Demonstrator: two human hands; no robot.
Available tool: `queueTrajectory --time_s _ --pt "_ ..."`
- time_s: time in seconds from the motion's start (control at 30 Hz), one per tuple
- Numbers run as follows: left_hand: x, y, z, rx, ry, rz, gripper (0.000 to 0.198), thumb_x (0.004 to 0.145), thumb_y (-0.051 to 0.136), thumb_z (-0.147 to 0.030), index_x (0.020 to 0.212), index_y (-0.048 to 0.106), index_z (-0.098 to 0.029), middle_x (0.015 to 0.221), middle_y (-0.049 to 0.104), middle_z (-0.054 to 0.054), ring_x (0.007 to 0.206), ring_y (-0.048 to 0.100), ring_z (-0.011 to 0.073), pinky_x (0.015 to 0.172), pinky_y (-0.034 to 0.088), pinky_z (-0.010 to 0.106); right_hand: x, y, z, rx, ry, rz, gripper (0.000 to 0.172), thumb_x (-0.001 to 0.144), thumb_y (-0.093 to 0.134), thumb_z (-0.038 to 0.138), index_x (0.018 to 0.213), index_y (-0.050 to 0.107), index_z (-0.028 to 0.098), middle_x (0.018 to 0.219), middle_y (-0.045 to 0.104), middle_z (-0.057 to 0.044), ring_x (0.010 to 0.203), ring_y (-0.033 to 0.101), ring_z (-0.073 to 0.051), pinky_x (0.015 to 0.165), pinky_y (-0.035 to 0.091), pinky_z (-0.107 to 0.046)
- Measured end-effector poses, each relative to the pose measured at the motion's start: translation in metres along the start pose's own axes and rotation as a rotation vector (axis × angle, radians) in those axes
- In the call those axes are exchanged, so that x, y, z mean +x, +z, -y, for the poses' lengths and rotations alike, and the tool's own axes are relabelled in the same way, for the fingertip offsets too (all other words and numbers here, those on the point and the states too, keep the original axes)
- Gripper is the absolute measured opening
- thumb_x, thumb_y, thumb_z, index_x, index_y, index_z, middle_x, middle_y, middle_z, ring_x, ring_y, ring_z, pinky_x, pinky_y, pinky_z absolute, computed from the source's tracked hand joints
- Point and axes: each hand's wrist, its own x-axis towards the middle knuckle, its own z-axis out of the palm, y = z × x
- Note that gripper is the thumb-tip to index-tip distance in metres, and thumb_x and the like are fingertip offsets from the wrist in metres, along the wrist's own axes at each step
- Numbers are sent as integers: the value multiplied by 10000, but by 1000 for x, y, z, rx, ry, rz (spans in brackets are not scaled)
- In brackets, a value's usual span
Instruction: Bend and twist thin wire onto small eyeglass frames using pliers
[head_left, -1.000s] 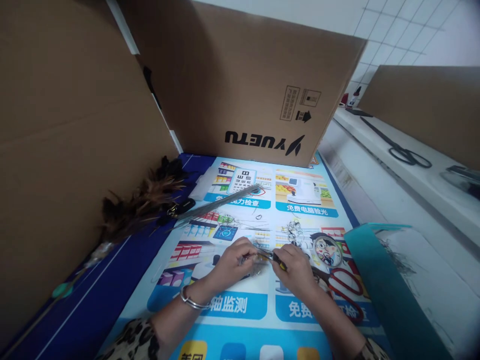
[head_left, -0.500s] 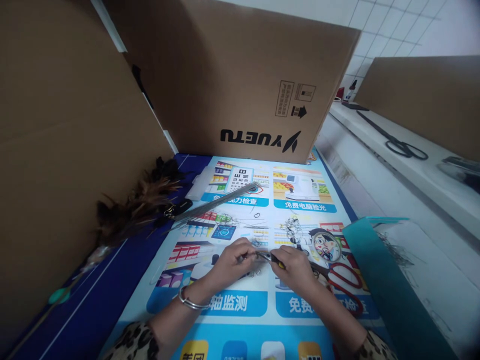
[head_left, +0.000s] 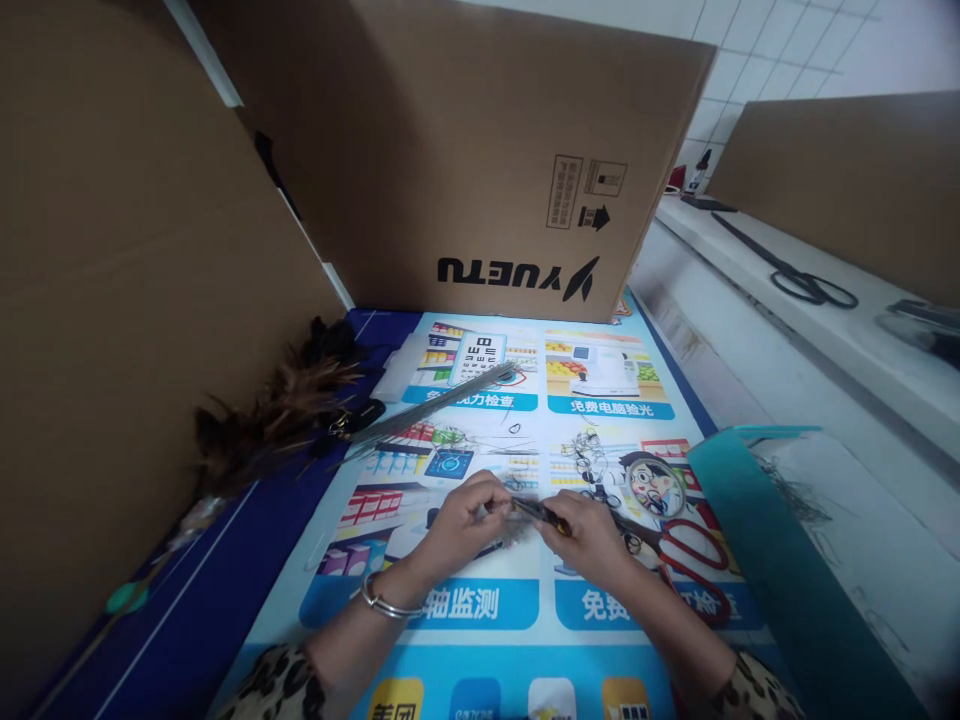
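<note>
My right hand (head_left: 585, 530) is closed around a pair of small pliers (head_left: 551, 516) with dark and yellow handles. Their jaws point left and meet the fingertips of my left hand (head_left: 476, 515). That hand is pinched on something thin, too small to make out, though wire lies all around. Beyond the hands a bundle of straight thin wires (head_left: 442, 400) lies slantwise on the printed mat (head_left: 510, 675). Small wire loops (head_left: 589, 460) are heaped past my right hand, close to a round clear dish (head_left: 654, 487). Red-handled scissors (head_left: 694, 548) rest beside my right forearm.
Brown feathers (head_left: 277, 400) lie along the left side. Cardboard panels (head_left: 480, 150) stand at the back and left. A teal box (head_left: 787, 560) with wire pieces is at the right. Black scissors (head_left: 806, 283) lie on a white ledge (head_left: 720, 240).
The pliers have turned slightly between my hands, and their jaws now show more at my left fingertips. Both hands stay nearly in place; the view has shifted a little.
</note>
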Motion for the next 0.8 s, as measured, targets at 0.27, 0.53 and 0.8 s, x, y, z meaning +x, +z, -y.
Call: queueTrajectory --time_s 0.27,0.53,0.8 --pt "0 0 0 83 35 -26 104 783 497 -154 692 547 -156 691 507 27 698 487 152 654 402 268 -3 3 0 -91 -1 -2 168 801 491 270 921 582 196 807 576 -46 735 537 -154 606 374 -221" --pt "0 1 -5 202 102 -77 83 769 498 -135 708 545 -166 684 518 31 705 474 165 649 400 288 -5 4 7 -197 7 -59 184 799 474 225 945 579 187 820 559 -58 766 519 -167 660 374 -249" --pt "-2 3 -3 281 196 -106 78 760 487 -114 718 535 -159 681 509 34 692 458 167 647 391 309 -8 1 15 -219 69 -46 193 812 459 233 965 570 193 851 563 -54 791 516 -171 667 362 -253"
